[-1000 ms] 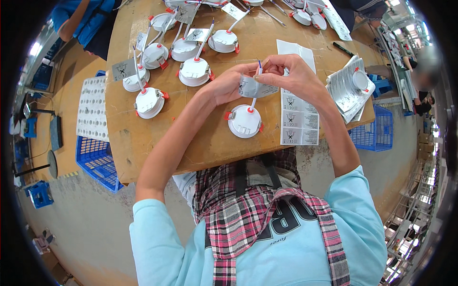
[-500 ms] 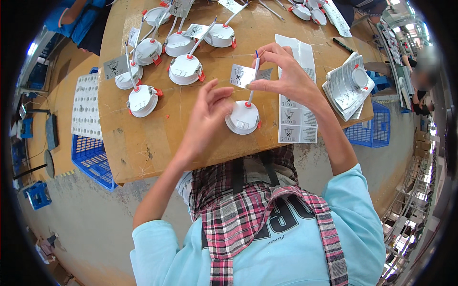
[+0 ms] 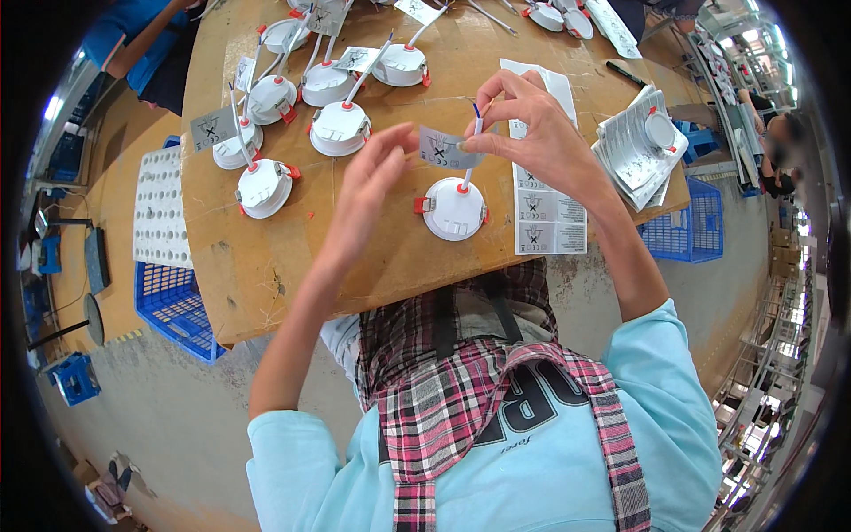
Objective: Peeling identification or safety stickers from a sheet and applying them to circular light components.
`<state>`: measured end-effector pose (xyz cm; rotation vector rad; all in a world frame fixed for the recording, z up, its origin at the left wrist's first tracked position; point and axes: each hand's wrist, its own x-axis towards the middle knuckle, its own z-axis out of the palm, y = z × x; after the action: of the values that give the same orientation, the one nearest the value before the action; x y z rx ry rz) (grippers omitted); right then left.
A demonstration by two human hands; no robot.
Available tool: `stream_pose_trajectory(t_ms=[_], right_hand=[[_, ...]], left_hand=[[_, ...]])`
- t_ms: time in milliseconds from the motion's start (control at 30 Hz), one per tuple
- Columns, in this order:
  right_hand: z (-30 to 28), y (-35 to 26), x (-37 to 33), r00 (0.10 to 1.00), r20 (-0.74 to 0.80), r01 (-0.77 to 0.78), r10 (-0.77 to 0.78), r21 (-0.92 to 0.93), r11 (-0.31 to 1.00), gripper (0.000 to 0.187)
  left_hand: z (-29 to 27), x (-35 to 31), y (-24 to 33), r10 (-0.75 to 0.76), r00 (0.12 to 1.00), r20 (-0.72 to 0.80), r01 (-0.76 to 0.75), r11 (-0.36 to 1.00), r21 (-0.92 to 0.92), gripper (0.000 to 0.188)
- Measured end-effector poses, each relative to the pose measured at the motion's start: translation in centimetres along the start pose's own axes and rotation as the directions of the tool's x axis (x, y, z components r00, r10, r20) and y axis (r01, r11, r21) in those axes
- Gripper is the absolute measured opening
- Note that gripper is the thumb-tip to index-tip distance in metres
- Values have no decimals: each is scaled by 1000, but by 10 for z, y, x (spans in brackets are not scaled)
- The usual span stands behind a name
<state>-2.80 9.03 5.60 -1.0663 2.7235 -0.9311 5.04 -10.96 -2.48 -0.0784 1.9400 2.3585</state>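
Observation:
A round white downlight (image 3: 454, 210) with red-tipped spring clips lies back-up near the table's front edge, its white cable rising from it. A small silvery label (image 3: 448, 149) with printed symbols sticks out leftward from the upper cable. My right hand (image 3: 542, 129) pinches the label at the cable between thumb and fingers; its fingertips partly hide the cable there. Just left of the label is my left hand (image 3: 368, 177), somewhat blurred, fingers stretched out and holding nothing. Beneath my right forearm runs a sheet of labels (image 3: 551, 213).
Several more downlights (image 3: 339, 129) with upright cables, some labelled, stand at left and back. On the right are a stack of sheets (image 3: 629, 160) with a small round white part (image 3: 659, 130) on top, and a black pen (image 3: 626, 73). A co-worker's arm (image 3: 146, 40) shows at far left.
My left hand has drawn back slightly to the left and up. The label now extends left in a single curved piece, and the downlight has turned, showing its left clip.

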Motion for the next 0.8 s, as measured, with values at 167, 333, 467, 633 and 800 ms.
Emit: stream_pose_trajectory(t_ms=[167,333,467,633,800], right_hand=[[-3,-11,-2,998,36,59,-60,17,998,12],[-1,-10,-7,999,19,34,-35,92,995,12],[-3,-4,-13,1000,5,-6,5,108,994,13],[0,6,-17,994,-108,27,-15,118,993,14],[7,16,-22,982,-190,17,9,133,991,12]], left_hand=[[-2,69,0,-2,894,447,112,969,-220,54],[12,103,-17,-40,642,766,416,857,-304,55],[19,104,-16,21,639,769,309,908,-282,39],[9,98,-18,-58,749,660,291,924,-249,33],[6,92,-21,-38,814,579,261,915,-307,26]])
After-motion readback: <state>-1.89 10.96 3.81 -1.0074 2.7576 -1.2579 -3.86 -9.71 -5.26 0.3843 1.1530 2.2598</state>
